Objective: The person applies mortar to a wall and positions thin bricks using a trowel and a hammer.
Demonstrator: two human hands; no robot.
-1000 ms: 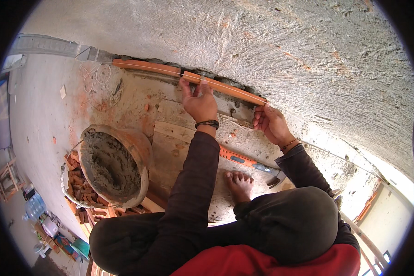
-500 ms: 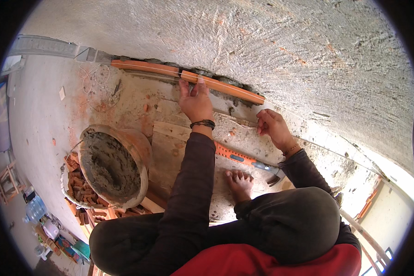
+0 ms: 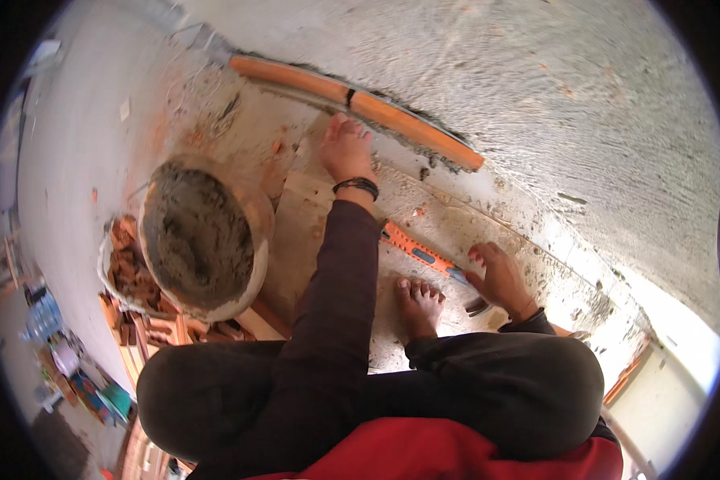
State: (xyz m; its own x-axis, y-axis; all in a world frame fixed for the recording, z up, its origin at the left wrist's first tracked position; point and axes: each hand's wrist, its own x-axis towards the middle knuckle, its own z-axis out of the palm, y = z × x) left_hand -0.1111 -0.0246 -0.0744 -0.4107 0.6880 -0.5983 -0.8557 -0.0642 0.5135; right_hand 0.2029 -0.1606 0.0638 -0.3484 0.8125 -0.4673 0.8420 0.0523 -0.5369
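Two long orange bricks lie end to end along the foot of the rough wall, the left brick (image 3: 290, 74) and the right brick (image 3: 418, 128), with a narrow dark gap between them. My left hand (image 3: 348, 150) is just below that gap, apart from the bricks, its fingers loosely bent and apart with nothing in them. Over the head end of a claw hammer (image 3: 416, 250) hovers my right hand (image 3: 502, 276), fingers spread. The hammer has an orange and grey handle, and my hand partly hides its head. I cannot tell whether they touch.
A bucket (image 3: 262, 240) of grey mortar (image 3: 196, 240) stands at my left. Beside it is a sack (image 3: 108, 268) of broken brick pieces (image 3: 128, 268). A flat board (image 3: 296, 212) lies before me, and my bare foot (image 3: 418, 308) rests near the hammer. The plastered wall (image 3: 552, 96) rises ahead.
My left hand has let go of the right brick and drawn back toward me. My right hand has moved down to the hammer and its fingers have spread. The view has tilted slightly.
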